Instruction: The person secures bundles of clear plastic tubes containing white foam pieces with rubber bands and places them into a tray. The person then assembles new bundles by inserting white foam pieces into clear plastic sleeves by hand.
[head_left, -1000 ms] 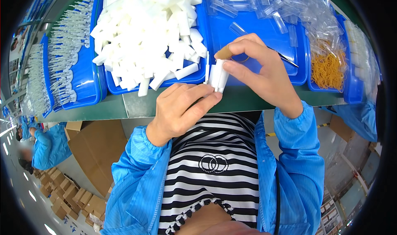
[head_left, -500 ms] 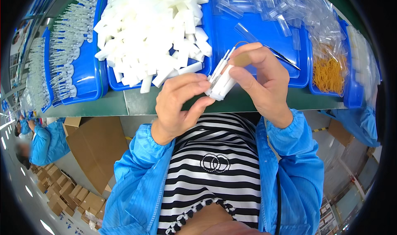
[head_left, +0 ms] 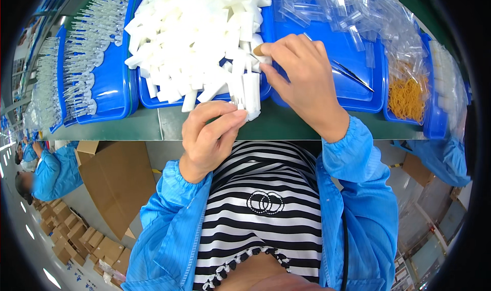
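My left hand [head_left: 209,137] is closed at the fingertips on a small white part [head_left: 251,94], a block-like piece with thin rods along its left side. The part stands roughly upright at the front edge of a heap of white tube-like pieces [head_left: 184,40], so its outline partly merges with them. Above its top end is my right hand [head_left: 304,76], thumb and index finger nearly together. A tan cover [head_left: 258,50] sits at the index fingertip. Something thin shows between those fingers, too small to name.
A blue tray [head_left: 319,40] holds clear plastic tubes [head_left: 353,22] and dark tweezers [head_left: 353,76]. Yellow rubber bands [head_left: 406,99] lie to its right. At the left, blue trays hold rows of white thin-pronged parts [head_left: 97,40]. A large cardboard box [head_left: 117,188] stands below the green table [head_left: 169,127].
My right hand has moved left and away from me, off the white part's side to above its top. The left hand has shifted slightly left, and the part is now more upright.
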`<state>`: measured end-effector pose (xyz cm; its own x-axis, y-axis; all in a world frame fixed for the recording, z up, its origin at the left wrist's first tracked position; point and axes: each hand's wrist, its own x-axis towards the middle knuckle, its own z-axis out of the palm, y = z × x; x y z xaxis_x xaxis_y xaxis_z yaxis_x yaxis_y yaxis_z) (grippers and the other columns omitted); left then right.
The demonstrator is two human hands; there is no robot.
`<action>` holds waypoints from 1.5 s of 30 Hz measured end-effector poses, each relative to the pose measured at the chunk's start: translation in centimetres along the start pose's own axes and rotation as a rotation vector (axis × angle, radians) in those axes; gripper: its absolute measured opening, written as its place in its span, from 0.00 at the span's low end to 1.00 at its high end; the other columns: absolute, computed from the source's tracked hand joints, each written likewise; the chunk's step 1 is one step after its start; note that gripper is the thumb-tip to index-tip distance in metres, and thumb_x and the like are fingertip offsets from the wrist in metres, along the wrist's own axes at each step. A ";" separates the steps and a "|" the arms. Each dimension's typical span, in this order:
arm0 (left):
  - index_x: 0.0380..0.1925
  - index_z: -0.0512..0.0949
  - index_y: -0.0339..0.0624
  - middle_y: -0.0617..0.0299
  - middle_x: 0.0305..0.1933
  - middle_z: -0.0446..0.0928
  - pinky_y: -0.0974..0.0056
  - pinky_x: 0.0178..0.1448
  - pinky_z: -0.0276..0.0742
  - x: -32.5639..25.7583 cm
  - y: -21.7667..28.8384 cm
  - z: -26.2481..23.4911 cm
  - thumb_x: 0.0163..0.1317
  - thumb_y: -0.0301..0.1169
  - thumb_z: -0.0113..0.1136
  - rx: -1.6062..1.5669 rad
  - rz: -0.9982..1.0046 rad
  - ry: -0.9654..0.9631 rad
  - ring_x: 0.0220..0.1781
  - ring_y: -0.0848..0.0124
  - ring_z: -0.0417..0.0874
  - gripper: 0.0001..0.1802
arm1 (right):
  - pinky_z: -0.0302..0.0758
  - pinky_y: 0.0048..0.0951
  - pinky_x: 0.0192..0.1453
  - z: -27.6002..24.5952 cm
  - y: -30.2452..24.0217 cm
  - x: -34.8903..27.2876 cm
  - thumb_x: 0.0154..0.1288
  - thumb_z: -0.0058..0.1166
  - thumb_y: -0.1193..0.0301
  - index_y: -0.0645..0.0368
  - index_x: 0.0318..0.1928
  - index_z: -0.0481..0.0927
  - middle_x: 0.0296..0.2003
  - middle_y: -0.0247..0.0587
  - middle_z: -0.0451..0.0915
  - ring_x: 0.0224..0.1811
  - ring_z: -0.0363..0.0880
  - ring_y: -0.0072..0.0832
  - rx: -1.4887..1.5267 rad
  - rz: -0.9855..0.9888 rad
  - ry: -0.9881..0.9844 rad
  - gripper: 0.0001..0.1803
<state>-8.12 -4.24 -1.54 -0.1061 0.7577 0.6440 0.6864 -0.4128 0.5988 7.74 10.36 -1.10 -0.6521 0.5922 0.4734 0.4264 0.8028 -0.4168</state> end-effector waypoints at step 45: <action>0.40 0.85 0.42 0.62 0.44 0.82 0.66 0.35 0.76 2.4 0.6 2.3 0.41 0.26 0.66 0.057 0.311 -0.267 0.35 0.67 0.80 0.20 | 0.74 0.25 0.45 -5.4 0.1 -1.8 0.65 0.61 0.71 0.60 0.45 0.86 0.36 0.34 0.85 0.38 0.77 0.22 0.742 0.454 -0.040 0.10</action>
<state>-6.33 -1.50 -0.69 0.2982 0.7089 0.6391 0.6957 -0.6199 0.3629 12.30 9.80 2.18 -0.5458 0.8297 0.1165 0.1410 0.2281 -0.9634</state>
